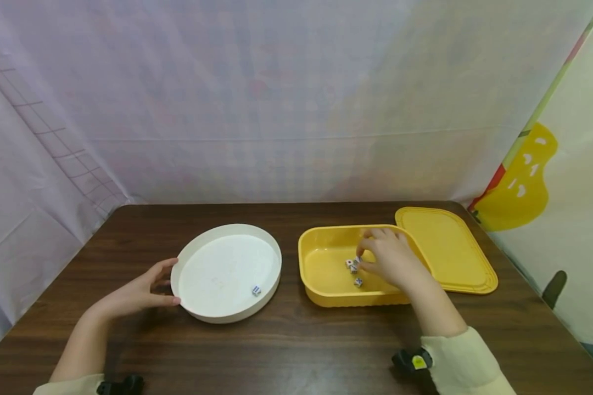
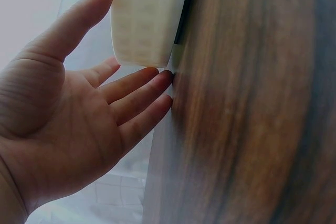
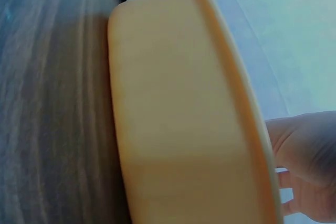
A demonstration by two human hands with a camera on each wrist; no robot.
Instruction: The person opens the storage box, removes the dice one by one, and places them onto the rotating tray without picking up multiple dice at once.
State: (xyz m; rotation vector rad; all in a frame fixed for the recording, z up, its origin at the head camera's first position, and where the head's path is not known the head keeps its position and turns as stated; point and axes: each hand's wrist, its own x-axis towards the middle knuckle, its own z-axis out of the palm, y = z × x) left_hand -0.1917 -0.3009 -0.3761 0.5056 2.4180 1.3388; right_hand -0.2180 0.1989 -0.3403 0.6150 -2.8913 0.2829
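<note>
A round white tray [image 1: 217,274] lies on the table to the left, with one white die [image 1: 256,291] near its front right wall. My left hand [image 1: 145,288] rests against the tray's left side, thumb and fingers spread and slightly bent; the left wrist view shows the thumb at the tray wall [image 2: 144,24]. My right hand [image 1: 390,255] reaches into a yellow rectangular box [image 1: 321,299] and pinches a small die [image 1: 358,259] between thumb and index finger. Several dice lie close by on the box floor, among them a nearer die [image 1: 358,282]. In the right wrist view the box wall hides my fingertips.
A yellow lid [image 1: 449,252] lies flat at the right, partly behind the box. The dark wooden table [image 1: 257,351] extends in front of both containers. White patterned curtains [image 1: 257,109] hang behind the table and on its left. Dark wrist devices sit at both sleeves.
</note>
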